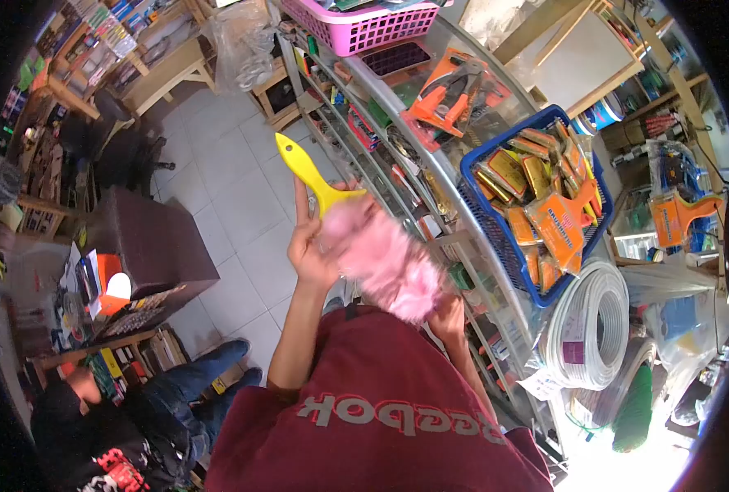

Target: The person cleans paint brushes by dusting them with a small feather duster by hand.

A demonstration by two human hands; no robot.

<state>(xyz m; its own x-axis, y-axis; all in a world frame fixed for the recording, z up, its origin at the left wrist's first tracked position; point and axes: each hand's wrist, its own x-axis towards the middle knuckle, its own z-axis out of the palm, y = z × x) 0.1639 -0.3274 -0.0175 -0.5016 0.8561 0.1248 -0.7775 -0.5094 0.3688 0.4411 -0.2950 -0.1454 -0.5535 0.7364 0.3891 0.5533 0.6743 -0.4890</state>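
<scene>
A paintbrush with a yellow handle [311,174] is held up in front of my chest, tilted, its handle end pointing up and left. My left hand [312,252] is closed around its lower part, fingers partly behind it. A pink cloth [393,262], smeared by motion, covers the brush's head, so the bristles are hidden. At the cloth's lower right end my right hand [446,318] grips it, with the fingers partly hidden by the cloth.
To my right runs a glass display counter [495,271] with a blue basket [508,275] of packaged orange-labelled goods, orange-handled pliers [454,94] and a pink basket [364,31]. A white cable coil [586,324] stands near. A seated person [159,402] is at lower left, near a brown box-shaped piece [155,238].
</scene>
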